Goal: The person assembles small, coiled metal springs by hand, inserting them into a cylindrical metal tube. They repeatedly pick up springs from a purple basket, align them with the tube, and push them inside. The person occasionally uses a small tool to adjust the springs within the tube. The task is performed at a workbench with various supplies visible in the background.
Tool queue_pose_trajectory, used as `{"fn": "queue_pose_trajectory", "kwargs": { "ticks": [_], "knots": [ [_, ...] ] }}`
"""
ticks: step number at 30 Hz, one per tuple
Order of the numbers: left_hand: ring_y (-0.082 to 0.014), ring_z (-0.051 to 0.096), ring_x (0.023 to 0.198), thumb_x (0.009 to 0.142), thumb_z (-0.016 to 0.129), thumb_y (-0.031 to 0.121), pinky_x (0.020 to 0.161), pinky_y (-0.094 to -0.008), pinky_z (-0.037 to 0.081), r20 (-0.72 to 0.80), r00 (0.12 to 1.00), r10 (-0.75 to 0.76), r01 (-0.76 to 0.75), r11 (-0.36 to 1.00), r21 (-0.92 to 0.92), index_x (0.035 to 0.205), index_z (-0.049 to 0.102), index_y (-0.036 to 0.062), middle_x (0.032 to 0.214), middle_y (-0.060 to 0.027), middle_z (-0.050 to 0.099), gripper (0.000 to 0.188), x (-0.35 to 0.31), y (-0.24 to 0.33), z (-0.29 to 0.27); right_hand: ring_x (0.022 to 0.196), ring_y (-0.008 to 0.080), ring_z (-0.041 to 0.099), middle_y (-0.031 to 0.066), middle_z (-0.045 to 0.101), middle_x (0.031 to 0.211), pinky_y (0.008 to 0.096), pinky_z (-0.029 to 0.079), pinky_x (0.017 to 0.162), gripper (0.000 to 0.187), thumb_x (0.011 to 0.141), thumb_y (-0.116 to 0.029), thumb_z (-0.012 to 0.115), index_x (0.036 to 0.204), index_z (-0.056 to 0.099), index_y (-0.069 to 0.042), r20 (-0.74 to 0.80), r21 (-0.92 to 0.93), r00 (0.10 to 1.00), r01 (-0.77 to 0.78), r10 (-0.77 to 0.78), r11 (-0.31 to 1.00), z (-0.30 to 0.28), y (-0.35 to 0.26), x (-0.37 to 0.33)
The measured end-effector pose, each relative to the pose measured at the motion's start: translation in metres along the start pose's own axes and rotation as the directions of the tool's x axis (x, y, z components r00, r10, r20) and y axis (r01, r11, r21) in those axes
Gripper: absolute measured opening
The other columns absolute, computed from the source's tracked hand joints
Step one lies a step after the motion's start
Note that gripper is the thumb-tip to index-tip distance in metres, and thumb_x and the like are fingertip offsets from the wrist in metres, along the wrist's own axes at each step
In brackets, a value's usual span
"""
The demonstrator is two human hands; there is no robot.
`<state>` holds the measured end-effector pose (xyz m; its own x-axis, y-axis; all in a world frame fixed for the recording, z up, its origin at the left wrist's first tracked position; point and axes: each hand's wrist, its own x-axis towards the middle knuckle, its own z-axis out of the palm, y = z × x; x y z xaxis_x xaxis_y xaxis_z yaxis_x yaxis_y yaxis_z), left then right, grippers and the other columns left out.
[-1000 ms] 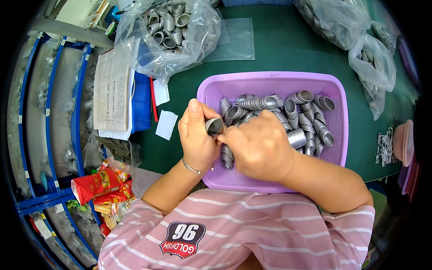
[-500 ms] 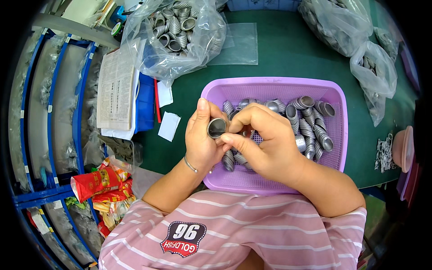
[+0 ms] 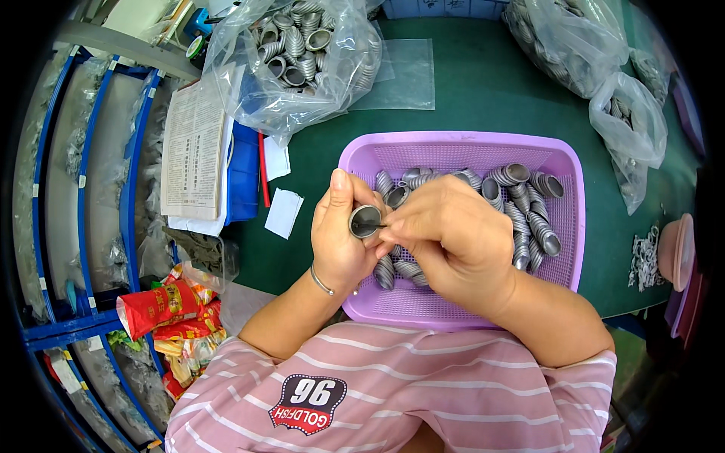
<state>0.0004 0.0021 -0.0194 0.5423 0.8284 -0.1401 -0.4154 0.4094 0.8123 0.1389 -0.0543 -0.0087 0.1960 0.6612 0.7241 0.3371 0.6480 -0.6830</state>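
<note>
My left hand (image 3: 336,240) is closed round a grey metal cup (image 3: 365,221), its round open mouth facing up and the thumb upright behind it. My right hand (image 3: 464,245) pinches a thin dark piece (image 3: 381,226) between thumb and fingers; its tip reaches over the rim into the cup's mouth. What kind of piece it is, I cannot make out. Both hands are above the near-left part of a purple plastic basket (image 3: 462,137). Inside the basket lie several curved stacks of nested grey metal cups (image 3: 518,217), partly hidden by my right hand.
At the back left, a clear plastic bag (image 3: 249,94) holds more metal cups. Other filled bags (image 3: 563,45) stand back right. A pink bowl (image 3: 677,251) sits beside small pale parts (image 3: 644,260). Newspapers (image 3: 192,155) lie at left, near blue-framed shelving (image 3: 87,196).
My right hand has turned and shifted slightly to the right, its fingers drawn closer together. The thin dark piece now shows at the cup's mouth. My left hand stays nearly still with the cup.
</note>
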Motion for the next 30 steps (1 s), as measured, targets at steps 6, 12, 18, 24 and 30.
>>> {"fn": "queue_pose_trajectory", "kwargs": {
  "ticks": [6, 12, 18, 24, 30],
  "knots": [
    [-0.0115, 0.034, 0.039, 0.104, 0.03, 0.044, 0.036, -0.0262, 0.031, -0.026, 1.0, 0.018, -0.017, 1.0, 0.014, 0.076, 0.048, 0.0063, 0.05, -0.0048, 0.041, 0.05, 0.0, 0.0, 0.0, 0.067, 0.0251, 0.06, 0.0055, 0.064, 0.075, 0.034, 0.048, 0.061, 0.022, 0.061, 0.008, 0.071, 0.077, 0.062, -0.005, -0.005, -0.064, 1.0, -0.015, 0.015, 0.998, 0.0, -0.005, 0.0],
    [-0.0108, 0.031, 0.039, 0.103, 0.031, 0.044, 0.037, -0.0261, 0.031, -0.018, 0.999, 0.049, -0.049, 0.999, 0.021, 0.074, 0.047, 0.0073, 0.05, -0.0043, 0.04, 0.049, -0.001, -0.002, -0.003, 0.063, 0.0215, 0.062, 0.008, 0.065, 0.074, 0.031, 0.048, 0.056, 0.016, 0.071, 0.007, 0.072, 0.074, 0.06, -0.004, 0.045, -0.007, 0.979, -0.199, 0.199, 0.98, -0.002, -0.009, -0.003],
    [-0.0097, 0.029, 0.039, 0.103, 0.032, 0.044, 0.037, -0.025, 0.03, -0.03, 0.999, -0.04, 0.04, 0.999, 0.003, 0.073, 0.046, 0.0081, 0.051, -0.0045, 0.041, 0.048, -0.003, 0.004, 0.004, 0.064, 0.0111, 0.065, 0.0095, 0.065, 0.073, 0.0263, 0.05, 0.054, 0.014, 0.08, 0.004, 0.071, 0.075, 0.059, 0.0, 0.072, 0.604, 0.7, -0.598, 0.711, 0.527, 0.009, -0.015, -0.006],
    [-0.0096, 0.031, 0.039, 0.103, 0.032, 0.043, 0.035, -0.0251, 0.029, 0.087, 0.992, -0.087, 0.091, 0.995, -0.045, 0.076, 0.045, 0.0072, 0.052, -0.0044, 0.04, 0.047, 0.001, 0.001, -0.004, 0.062, 0.023, 0.064, 0.0126, 0.063, 0.074, 0.0313, 0.051, 0.057, 0.015, 0.073, 0.006, 0.072, 0.075, 0.059, -0.002, 0.067, 0.031, 0.963, -0.264, 0.262, 0.964, -0.004, -0.017, -0.001],
    [-0.009, 0.031, 0.039, 0.104, 0.032, 0.043, 0.035, -0.025, 0.03, 0.031, 0.994, -0.106, 0.107, 0.993, -0.045, 0.075, 0.045, 0.0062, 0.052, -0.0041, 0.039, 0.049, 0.001, 0.003, 0.0, 0.068, 0.0194, 0.066, 0.0133, 0.068, 0.078, 0.0299, 0.052, 0.061, 0.019, 0.076, 0.01, 0.072, 0.082, 0.057, 0.0, 0.057, -0.007, 0.995, -0.087, 0.087, 0.996, -0.005, -0.013, 0.0]
  ]
}}
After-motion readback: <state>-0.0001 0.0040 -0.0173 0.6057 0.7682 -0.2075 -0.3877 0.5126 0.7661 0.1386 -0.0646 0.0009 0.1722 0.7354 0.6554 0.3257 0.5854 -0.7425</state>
